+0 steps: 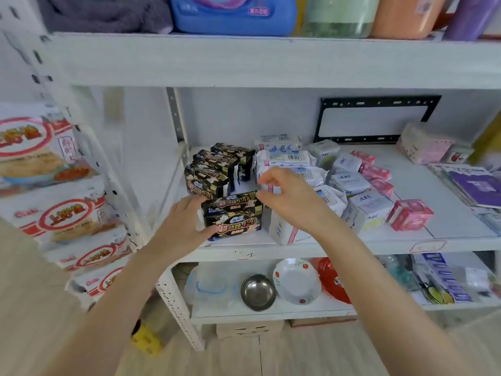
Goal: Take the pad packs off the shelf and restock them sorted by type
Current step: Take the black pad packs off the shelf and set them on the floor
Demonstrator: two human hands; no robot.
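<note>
- Sorting looks well advanced: on the white metal shelf, black floral pad packs stand in a row at the left, long white pad packs sit beside them, and small square white packs and pink packs lie further right.
- A front black pack near the shelf's front edge seems the one being placed; little appears left.
- The left hand wraps that pack's left end, thumb in front.
- The right hand hovers at its top right corner, thumb and forefinger parted, gripping nothing.
</note>
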